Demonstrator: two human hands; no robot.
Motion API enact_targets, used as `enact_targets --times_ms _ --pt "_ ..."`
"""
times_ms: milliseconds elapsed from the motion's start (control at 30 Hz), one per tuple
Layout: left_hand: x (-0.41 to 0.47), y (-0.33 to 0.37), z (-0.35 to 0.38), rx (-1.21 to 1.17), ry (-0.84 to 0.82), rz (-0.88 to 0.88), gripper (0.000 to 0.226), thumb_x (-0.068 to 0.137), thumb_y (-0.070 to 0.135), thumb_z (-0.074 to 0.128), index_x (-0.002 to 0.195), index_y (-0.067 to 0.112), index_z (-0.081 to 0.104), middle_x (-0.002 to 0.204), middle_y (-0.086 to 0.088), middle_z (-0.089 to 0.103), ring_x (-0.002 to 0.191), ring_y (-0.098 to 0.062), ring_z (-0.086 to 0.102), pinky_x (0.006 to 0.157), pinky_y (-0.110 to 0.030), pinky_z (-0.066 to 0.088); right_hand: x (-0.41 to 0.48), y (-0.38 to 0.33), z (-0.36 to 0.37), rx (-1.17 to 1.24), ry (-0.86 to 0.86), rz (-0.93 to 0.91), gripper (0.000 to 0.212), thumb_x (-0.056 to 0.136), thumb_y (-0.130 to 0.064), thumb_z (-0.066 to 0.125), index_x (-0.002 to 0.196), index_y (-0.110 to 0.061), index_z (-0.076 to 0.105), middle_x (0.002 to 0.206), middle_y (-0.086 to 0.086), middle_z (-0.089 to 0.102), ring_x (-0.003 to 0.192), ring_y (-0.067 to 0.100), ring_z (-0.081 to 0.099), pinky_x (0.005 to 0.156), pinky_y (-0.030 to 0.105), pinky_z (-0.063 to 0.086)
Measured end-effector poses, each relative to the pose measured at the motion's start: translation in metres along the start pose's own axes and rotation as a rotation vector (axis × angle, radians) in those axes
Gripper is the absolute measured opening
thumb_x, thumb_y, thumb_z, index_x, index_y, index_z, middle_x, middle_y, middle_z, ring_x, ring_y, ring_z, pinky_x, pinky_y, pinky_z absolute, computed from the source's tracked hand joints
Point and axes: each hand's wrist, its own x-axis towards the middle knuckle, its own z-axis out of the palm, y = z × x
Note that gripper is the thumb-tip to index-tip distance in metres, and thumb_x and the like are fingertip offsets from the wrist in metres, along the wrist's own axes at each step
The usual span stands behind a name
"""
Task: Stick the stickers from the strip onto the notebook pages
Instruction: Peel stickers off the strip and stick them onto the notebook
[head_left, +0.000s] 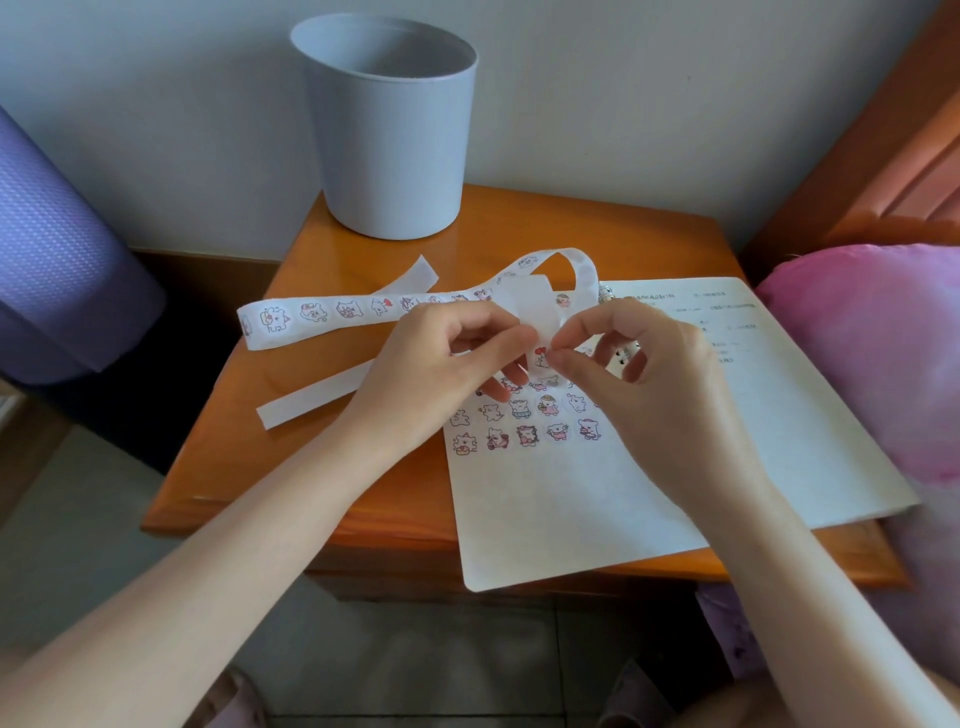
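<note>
A long white sticker strip (322, 314) with small cartoon stickers runs across the wooden nightstand and loops up near the middle. My left hand (441, 364) grips the strip where it bends down over the notebook. My right hand (639, 374) pinches a sticker (543, 358) at the strip's lower end with thumb and forefinger. The open notebook (571, 499) lies at the right of the nightstand, its near corner hanging over the front edge. Several stickers (524, 434) sit in rows on its left page, partly hidden by my hands.
A grey bucket (389, 135) stands at the back of the wooden nightstand (249, 467). A bare white backing strip (311, 397) lies to the left. A purple rolled mat (57, 249) is at far left, pink bedding (872, 353) at right.
</note>
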Motion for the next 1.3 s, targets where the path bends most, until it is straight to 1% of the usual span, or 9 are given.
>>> enact_targets --times_ms 133,267,367,467,533,600,633,833,1300 --pt "0.001 -0.003 0.0 0.004 0.019 -0.034 0.013 0.091 0.02 0.059 0.087 0.015 0.07 0.074 0.006 0.069 0.064 -0.003 0.067 0.055 -0.01 0.05 -0.001 -0.004 -0.004 -0.012 -0.029 0.007 0.009 0.08 -0.024 0.069 0.08 -0.03 0.062 0.083 -0.022 0.054 0.073 0.0 0.05 0.061 0.004 0.037" --pt "0.003 -0.005 -0.002 -0.01 0.023 -0.057 0.016 0.092 0.021 0.058 0.088 0.012 0.071 0.076 0.004 0.07 0.067 -0.006 0.068 0.056 -0.013 0.052 -0.001 -0.004 -0.015 0.134 -0.062 0.071 0.007 0.079 -0.022 0.072 0.076 -0.026 0.067 0.067 -0.017 0.062 0.061 -0.002 0.052 0.053 0.007 0.037" --pt "0.002 -0.005 -0.002 -0.002 0.025 -0.061 0.016 0.092 0.02 0.058 0.09 0.012 0.072 0.077 0.003 0.071 0.068 -0.006 0.068 0.056 -0.013 0.052 0.0 0.001 -0.03 0.177 -0.089 0.188 0.006 0.073 -0.027 0.075 0.074 -0.024 0.069 0.066 -0.013 0.067 0.053 0.003 0.052 0.051 0.009 0.038" --pt "0.002 -0.004 -0.002 0.001 0.026 -0.064 0.015 0.092 0.02 0.058 0.088 0.014 0.071 0.077 0.005 0.071 0.065 -0.004 0.068 0.055 -0.011 0.05 0.001 0.005 -0.041 0.145 -0.12 0.3 0.007 0.073 -0.027 0.075 0.074 -0.022 0.071 0.07 -0.003 0.072 0.07 0.031 0.061 0.065 0.034 0.049" --pt "0.002 -0.004 -0.002 0.008 0.029 -0.064 0.014 0.092 0.02 0.058 0.086 0.016 0.071 0.076 0.006 0.071 0.064 -0.003 0.068 0.054 -0.01 0.049 0.0 0.007 -0.043 0.09 -0.14 0.326 0.006 0.074 -0.026 0.075 0.072 -0.022 0.07 0.069 -0.002 0.071 0.064 0.024 0.06 0.062 0.027 0.047" --pt "0.002 -0.005 -0.002 0.017 0.03 -0.064 0.015 0.092 0.02 0.058 0.087 0.015 0.071 0.076 0.005 0.071 0.065 -0.005 0.068 0.055 -0.01 0.05 -0.001 0.008 -0.042 -0.001 -0.177 0.339 0.008 0.076 -0.026 0.075 0.071 -0.023 0.07 0.067 -0.007 0.068 0.047 0.002 0.052 0.049 0.009 0.038" --pt "0.002 -0.005 -0.002 0.021 0.03 -0.063 0.015 0.092 0.02 0.058 0.088 0.015 0.071 0.076 0.004 0.071 0.066 -0.005 0.068 0.056 -0.011 0.051 -0.001 0.009 -0.041 -0.046 -0.189 0.343 0.009 0.076 -0.026 0.075 0.07 -0.023 0.069 0.065 -0.009 0.066 0.043 -0.002 0.048 0.042 0.005 0.033" --pt "0.002 -0.007 -0.002 0.044 0.024 -0.058 0.016 0.092 0.021 0.058 0.09 0.014 0.072 0.077 0.005 0.071 0.068 -0.007 0.069 0.059 -0.013 0.053 -0.003 0.007 -0.04 -0.152 -0.242 0.331 0.009 0.077 -0.024 0.074 0.069 -0.021 0.07 0.065 -0.01 0.063 0.042 -0.012 0.046 0.04 0.003 0.033" --pt "0.002 -0.007 -0.002 0.06 0.022 -0.062 0.015 0.092 0.022 0.058 0.091 0.015 0.072 0.078 0.005 0.071 0.067 -0.004 0.068 0.058 -0.011 0.051 -0.004 0.011 -0.037 -0.167 -0.257 0.308 0.01 0.076 -0.021 0.075 0.068 -0.021 0.069 0.063 -0.005 0.065 0.04 -0.01 0.046 0.039 0.005 0.033"
